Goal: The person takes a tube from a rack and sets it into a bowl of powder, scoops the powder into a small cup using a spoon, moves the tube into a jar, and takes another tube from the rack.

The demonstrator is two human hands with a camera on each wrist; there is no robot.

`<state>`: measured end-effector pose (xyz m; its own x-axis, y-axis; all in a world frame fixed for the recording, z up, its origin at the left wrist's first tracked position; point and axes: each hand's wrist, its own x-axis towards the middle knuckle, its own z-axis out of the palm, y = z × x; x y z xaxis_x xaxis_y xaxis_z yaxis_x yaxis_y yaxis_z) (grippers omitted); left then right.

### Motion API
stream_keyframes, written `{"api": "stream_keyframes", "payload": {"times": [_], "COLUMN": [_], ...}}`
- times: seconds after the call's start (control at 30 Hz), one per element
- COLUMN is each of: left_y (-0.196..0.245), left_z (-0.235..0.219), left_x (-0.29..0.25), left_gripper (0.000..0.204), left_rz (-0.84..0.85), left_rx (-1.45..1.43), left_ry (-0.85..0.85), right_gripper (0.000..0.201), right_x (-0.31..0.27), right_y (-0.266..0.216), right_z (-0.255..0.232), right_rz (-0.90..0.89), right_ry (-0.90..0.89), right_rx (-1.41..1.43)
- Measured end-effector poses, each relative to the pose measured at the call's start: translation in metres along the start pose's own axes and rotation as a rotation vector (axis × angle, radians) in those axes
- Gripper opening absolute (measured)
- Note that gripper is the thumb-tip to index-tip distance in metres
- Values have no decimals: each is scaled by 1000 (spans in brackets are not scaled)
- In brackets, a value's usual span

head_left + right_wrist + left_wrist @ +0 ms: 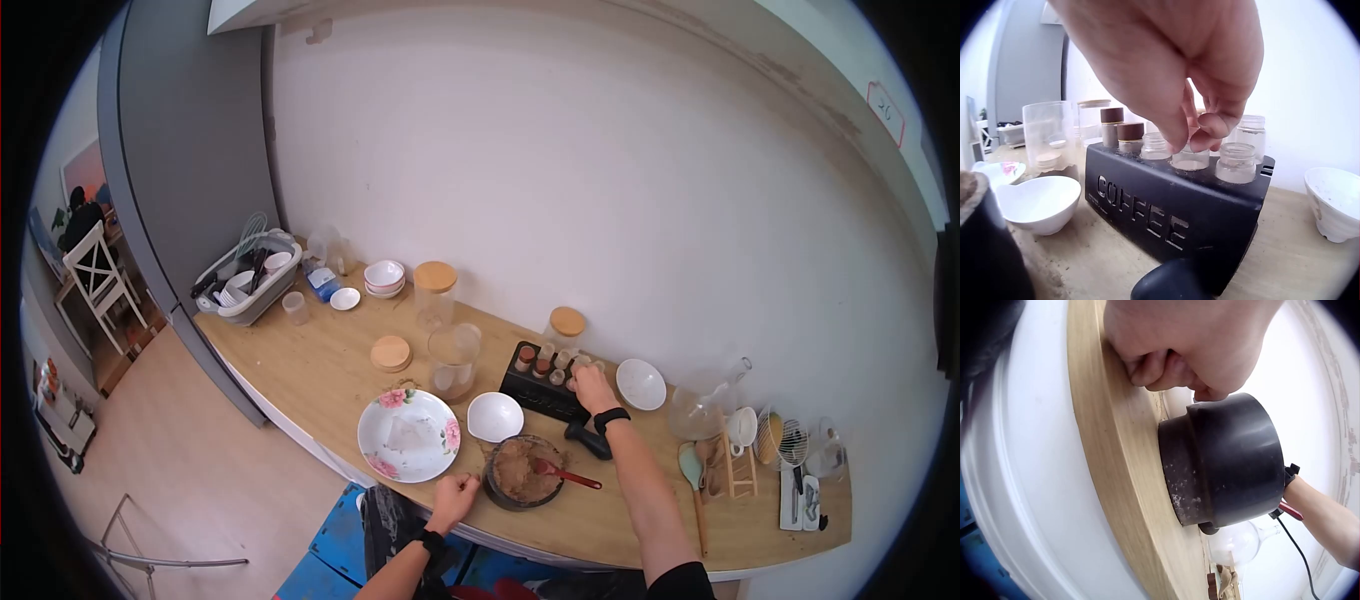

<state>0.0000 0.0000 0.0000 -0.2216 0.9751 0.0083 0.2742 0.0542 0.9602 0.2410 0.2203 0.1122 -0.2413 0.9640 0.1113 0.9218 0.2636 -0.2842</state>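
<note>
My right hand (pixel 592 387) reaches over the black rack (pixel 540 392) of small glass vials. In the right wrist view that hand (pixel 1179 69) pinches at the mouth of a vial (pixel 1190 160) in the front row; what lies between the fingertips is mostly hidden. Two vials at the rack's left end wear brown caps (pixel 1130 132). Beside the dark mortar (pixel 512 497), which holds brown powder (pixel 520 470) and a red spoon (pixel 567 474), my left hand (pixel 455 500) rests on the counter edge. Its fingers are curled with nothing visible in them in the left wrist view (pixel 1185 350).
A floral plate (pixel 408 436) and a white bowl (pixel 495 417) stand left of the rack. Glass jars (pixel 453 360) are behind them, with a dish basket (pixel 250 290) at the far left. On the right are another white bowl (pixel 641 385), a glass flask (pixel 697 412) and a green spatula (pixel 691 466).
</note>
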Motion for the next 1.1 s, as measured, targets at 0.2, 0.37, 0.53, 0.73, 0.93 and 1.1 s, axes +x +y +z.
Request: {"api": "stream_keyframes", "payload": {"times": [0.2,0.37,0.53,0.73,0.93,1.1], "left_y": [1,-1,38,10,-1,-33], "left_z": [-1,-23,-91,-111,-105,-108], "left_x": [2,6,40,72,78,92], "left_gripper": [39,33,31,89,90,84], "left_rz": [-9,4,222,376,122,130], "left_rx": [-19,-60,289,733,750,678], "left_ry": [-29,11,285,171,73,99], "right_gripper": [18,20,26,22,27,27], "right_x": [-2,-36,-93,-137,-155,-158], "right_y": [4,-39,-73,-106,-115,-123], "right_z": [-35,-108,-134,-109,-61,-48], "right_rz": [-125,-191,-144,-229,-363,-316], "right_ry": [98,227,138,38,12,5], "right_rx": [-18,30,416,396,295,216]}}
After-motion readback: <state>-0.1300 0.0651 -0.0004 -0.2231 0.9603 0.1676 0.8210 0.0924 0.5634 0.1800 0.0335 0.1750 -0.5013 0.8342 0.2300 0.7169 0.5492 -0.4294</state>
